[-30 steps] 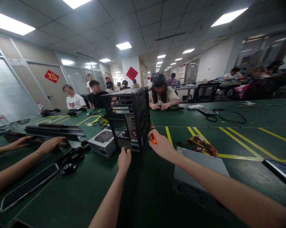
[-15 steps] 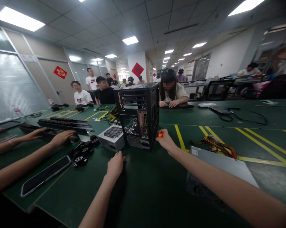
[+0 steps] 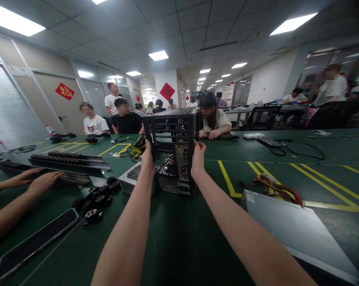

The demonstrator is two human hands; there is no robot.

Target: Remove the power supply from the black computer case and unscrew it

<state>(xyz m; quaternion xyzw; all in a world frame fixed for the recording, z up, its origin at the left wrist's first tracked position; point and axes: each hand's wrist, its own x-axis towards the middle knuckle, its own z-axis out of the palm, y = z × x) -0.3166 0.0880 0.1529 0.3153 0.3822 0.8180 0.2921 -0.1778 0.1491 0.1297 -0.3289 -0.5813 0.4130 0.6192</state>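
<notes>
A black computer case stands upright on the green table, its rear side with perforated metal and a port panel turned toward me. My left hand is closed on the case's left edge. On the opposite edge, my right hand grips at about the same height, its fingers partly hidden beside the case. Just left of the case sits a grey power supply unit, partly covered by my left forearm. The orange item seen earlier at my right hand is not visible.
A larger silver metal box lies at right, bundled cables behind it. Black fan-like parts, a dark flat panel and long black rails lie left. A co-worker's hands rest there; another person sits opposite.
My left hand has risen from the table beside the power supply to the case's left edge. My right hand has moved up the right edge; the orange item has gone from view. The view has shifted.
</notes>
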